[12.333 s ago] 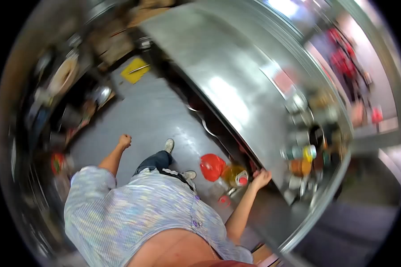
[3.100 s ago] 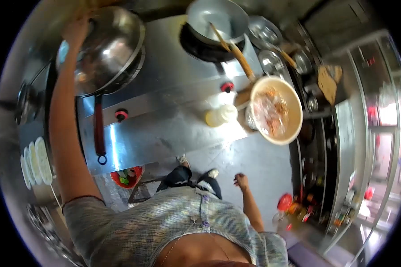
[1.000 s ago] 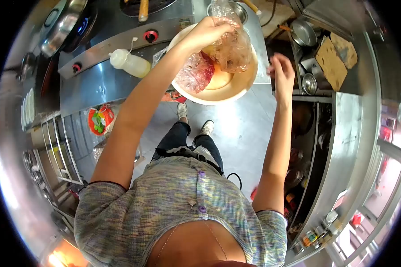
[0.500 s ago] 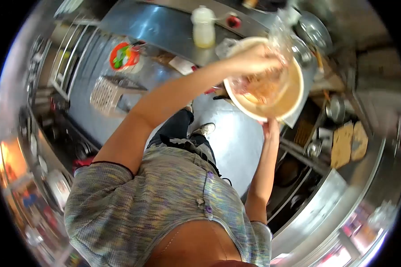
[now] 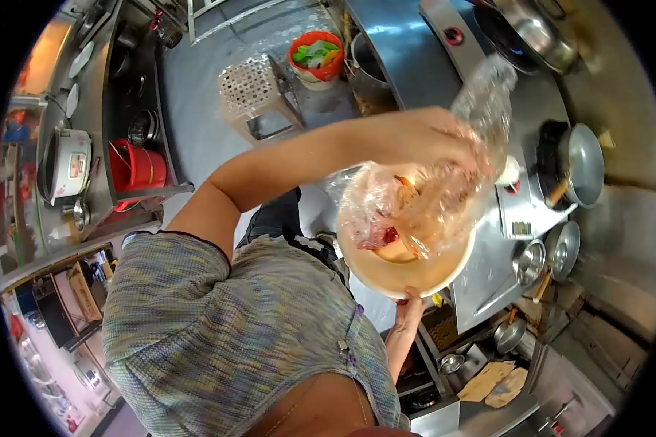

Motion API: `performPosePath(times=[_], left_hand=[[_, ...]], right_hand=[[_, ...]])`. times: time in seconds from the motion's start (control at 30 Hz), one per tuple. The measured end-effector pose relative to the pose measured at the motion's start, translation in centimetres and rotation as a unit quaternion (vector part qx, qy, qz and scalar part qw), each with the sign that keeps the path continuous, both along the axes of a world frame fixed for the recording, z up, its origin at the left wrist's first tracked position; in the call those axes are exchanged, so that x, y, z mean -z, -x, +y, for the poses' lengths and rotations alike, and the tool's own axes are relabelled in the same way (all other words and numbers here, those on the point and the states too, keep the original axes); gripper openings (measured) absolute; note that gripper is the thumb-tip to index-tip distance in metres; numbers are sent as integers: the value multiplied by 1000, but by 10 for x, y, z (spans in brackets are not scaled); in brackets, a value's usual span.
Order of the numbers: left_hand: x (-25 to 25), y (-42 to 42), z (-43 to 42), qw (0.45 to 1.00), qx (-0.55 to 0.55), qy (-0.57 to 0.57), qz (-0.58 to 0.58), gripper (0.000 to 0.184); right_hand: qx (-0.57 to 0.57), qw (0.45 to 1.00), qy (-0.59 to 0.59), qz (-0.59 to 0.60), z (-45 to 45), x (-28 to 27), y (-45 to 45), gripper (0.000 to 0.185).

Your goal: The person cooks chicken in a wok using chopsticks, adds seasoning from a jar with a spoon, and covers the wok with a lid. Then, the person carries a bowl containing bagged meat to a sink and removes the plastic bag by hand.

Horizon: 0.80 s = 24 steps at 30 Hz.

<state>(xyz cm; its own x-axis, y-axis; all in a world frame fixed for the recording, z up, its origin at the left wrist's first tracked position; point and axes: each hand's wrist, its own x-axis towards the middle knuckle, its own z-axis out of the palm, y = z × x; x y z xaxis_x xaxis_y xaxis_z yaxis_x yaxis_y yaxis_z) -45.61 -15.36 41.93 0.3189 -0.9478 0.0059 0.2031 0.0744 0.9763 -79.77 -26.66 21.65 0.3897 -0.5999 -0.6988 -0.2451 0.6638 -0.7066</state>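
Observation:
My left hand [image 5: 444, 138] is closed on a clear plastic bag [image 5: 488, 95], its arm reaching across from the left. The bag hangs over and into a round cream-coloured bowl [image 5: 448, 268]. Orange-brown and dark red contents show through the plastic, though I cannot make out what they are. Some orange-brown food also shows inside the bowl, partly covered by the bag. My right hand [image 5: 408, 309] grips the bowl's near rim from below, thumb on top, and its other fingers are mostly hidden.
A steel counter [image 5: 481, 280] runs along the right, with a ladle [image 5: 528, 262] and pans [image 5: 583, 164]. On the floor stand a perforated stool [image 5: 251, 87] and a red-rimmed bucket [image 5: 317, 58] with green leaves. A rice cooker [image 5: 71, 164] sits at left above a red bucket [image 5: 135, 171].
My view has turned, and stool and red-rimmed bucket now appear higher and further right. Bowl and bag appear lower and nearer. My left hand still holds the bag and my right still holds the bowl.

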Motion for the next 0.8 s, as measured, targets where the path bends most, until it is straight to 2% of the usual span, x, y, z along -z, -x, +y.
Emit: performPosePath(times=[0.03,0.1,0.2,0.33,0.37,0.43,0.47,0.5,0.57,0.63,0.7,0.73,0.8], left_hand=[[2,-24,15,999,-20,26,-41,21],[0,-74,53,996,-75,35,-44,21],[16,-163,103,988,-130,40,-66,21],[78,-271,153,974,-195,21,-114,21],[103,-296,158,968,-230,-15,-96,20],[168,-350,162,949,-295,-80,-74,18],[213,-378,163,930,-352,-106,22,19],[267,-399,159,896,-406,-131,120,20],[409,-455,159,867,-430,-100,229,24],[487,-484,149,705,-554,-271,350,35],[623,-516,153,707,-576,-379,160,42],[672,-519,154,695,-575,-427,64,46],[698,-509,146,747,-409,-490,-183,46]], right_hand=[[2,1000,-16,12,12,0,-25,45],[-52,996,-63,-24,30,34,-59,47],[-42,996,-77,-17,74,60,-134,49],[-96,986,-136,-25,104,120,-198,53],[-85,987,-135,-14,112,127,-208,53],[-60,990,-129,-4,134,132,-251,54],[-86,985,-151,-2,138,139,-263,56],[-73,986,-151,6,137,147,-265,57],[-50,987,-153,27,149,170,-277,60],[-38,983,-174,41,156,176,-298,58],[-9,982,-179,59,163,197,-308,57],[12,982,-173,70,164,208,-305,57],[38,979,-177,94,163,224,-307,58]])
